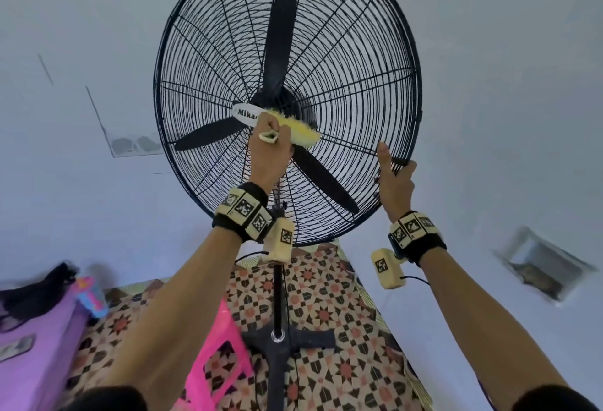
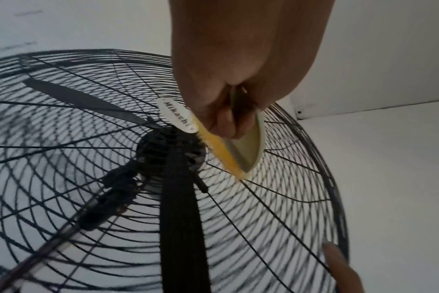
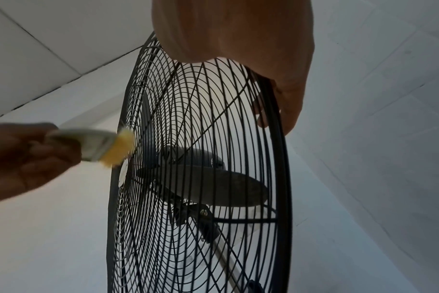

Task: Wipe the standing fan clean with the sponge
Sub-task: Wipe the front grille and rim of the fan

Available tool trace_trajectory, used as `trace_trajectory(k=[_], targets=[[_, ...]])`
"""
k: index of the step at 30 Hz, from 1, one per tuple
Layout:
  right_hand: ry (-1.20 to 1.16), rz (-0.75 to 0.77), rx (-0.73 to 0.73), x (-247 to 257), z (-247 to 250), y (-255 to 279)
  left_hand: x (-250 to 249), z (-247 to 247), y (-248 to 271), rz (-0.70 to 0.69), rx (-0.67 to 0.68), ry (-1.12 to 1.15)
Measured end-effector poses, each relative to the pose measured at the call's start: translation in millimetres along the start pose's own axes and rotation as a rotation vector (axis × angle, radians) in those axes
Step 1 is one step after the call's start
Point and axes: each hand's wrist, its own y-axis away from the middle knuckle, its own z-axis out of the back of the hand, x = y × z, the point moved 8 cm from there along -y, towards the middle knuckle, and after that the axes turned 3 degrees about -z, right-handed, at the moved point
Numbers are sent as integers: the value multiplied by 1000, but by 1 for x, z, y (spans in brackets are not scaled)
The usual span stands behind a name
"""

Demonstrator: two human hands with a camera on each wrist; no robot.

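Wiping is under way: the left hand (image 1: 269, 146) grips the sponge (image 1: 301, 131) against the fan (image 1: 342, 61) guard's centre (beside its label), the right hand (image 1: 393, 175) grasps the near right rim; most of the guard looks left to do.

The standing fan's (image 1: 342, 61) guard looks like thin black wire, matt, with a thicker dark hoop at its rim; its blades (image 1: 280, 35) are smooth, dull black. At centre frame a glossy white oval badge (image 1: 244, 114) sits on the wire. The sponge (image 1: 301, 131) has fuzzy yellow fibres on a smooth, pale plastic-looking back. Lower frame, the floor (image 1: 326, 296) is patterned, and a glossy pink plastic piece (image 1: 215, 374) stands on it
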Motion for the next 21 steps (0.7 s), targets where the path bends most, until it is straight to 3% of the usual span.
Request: trace_trajectory(k=[4,8,11,14,19,21], targets=[[-7,4,21,2,-1,3,15,-21,24,1,42,-40],[-17,-17,22,2,0,0,39,-8,22,145,77,-105],[-13,14,-22,3,-2,6,8,-13,16,57,59,-21],[12,-4,2,-1,-4,4,-3,-34,28,-3,123,34],[-1,-42,33,0,-2,4,30,-19,33,169,132,-137],[-1,-26,17,0,-4,6,14,-17,27,124,116,-97]])
